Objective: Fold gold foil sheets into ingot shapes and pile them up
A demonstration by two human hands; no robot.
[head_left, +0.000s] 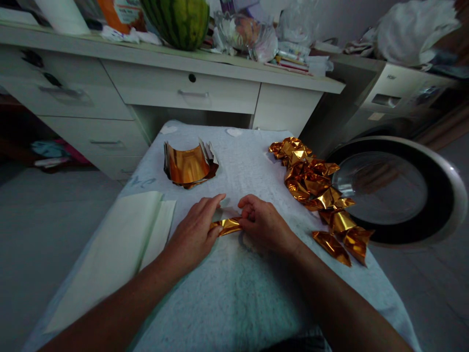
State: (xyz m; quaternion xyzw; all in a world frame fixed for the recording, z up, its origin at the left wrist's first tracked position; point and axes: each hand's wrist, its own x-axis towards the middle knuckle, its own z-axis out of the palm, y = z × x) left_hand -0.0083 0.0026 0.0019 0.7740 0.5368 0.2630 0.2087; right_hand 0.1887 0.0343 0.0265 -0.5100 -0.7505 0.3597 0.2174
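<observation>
A narrow folded strip of shiny gold foil paper (230, 226) lies low over the cloth between my hands. The thumb and fingers of my left hand (198, 227) grip its left end. At its right end, my right hand (264, 222) pinches it with curled fingers. A curved stack of gold foil sheets (187, 165) sits beyond my left hand, its edges curling upward. To the right, a heap of folded gold foil pieces (308, 176) trails toward me along the table's edge, with one folded piece (331, 247) nearest my right forearm.
A pale blue cloth (234, 283) covers the table. Pale paper sheets (106, 249) lie under and beside my left forearm. Behind stands a white drawer desk (176, 90) bearing a watermelon (179, 22) and clutter. At right is a washing machine with its round door (388, 188) open against the table's side.
</observation>
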